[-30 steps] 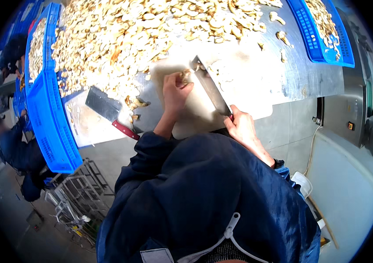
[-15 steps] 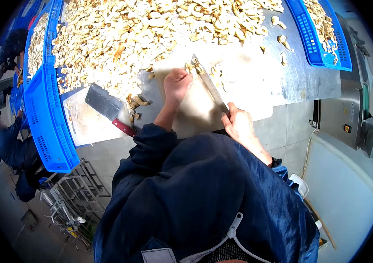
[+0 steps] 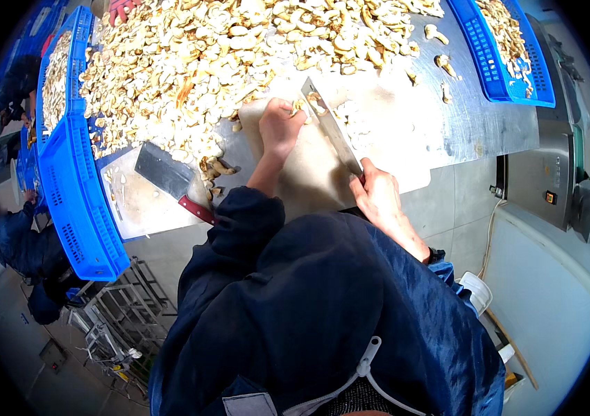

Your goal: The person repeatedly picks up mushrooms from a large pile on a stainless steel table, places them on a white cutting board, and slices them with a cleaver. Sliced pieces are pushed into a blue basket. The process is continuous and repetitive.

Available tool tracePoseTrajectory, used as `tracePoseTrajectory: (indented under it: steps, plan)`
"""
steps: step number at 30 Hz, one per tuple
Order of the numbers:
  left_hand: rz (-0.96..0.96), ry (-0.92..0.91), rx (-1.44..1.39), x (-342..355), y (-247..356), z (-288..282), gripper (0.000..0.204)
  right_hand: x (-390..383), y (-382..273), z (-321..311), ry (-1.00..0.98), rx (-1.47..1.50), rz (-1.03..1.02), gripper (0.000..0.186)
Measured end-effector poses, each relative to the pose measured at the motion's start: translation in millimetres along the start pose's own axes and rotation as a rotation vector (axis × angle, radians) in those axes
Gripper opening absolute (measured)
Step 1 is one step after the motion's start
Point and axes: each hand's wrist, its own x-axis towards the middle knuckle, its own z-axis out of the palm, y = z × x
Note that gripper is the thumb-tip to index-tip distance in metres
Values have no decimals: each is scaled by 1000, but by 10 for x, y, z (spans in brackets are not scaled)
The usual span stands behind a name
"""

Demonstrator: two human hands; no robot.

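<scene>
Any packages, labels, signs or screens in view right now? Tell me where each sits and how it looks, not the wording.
Small pale grey rectangular label patch: bottom edge of view, on the dark blue garment front.
Small orange-lit square switch: right side, on the grey metal machine beside the steel table.
No packages, signs or screens visible.

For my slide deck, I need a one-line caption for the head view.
Right hand holds a cleaver on a cutting board; left hand steadies mushroom pieces.
</scene>
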Motion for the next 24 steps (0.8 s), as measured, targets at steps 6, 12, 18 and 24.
tracePoseTrajectory:
  steps: [6,12,18,24]
  plan:
    - [2,47,-28,19,-76,78,29,15,55,99,4,82,-6,21]
    - [-47,7,24,-10,-39,95,29,-37,-25,14,-57,221,90,22]
    - [-56,-2,75,-8,7,97,30,-31,15,67,-61,72,39,26]
    - [-57,-30,86,14,12,75,30,57,-48,85,-74,-72,-4,26]
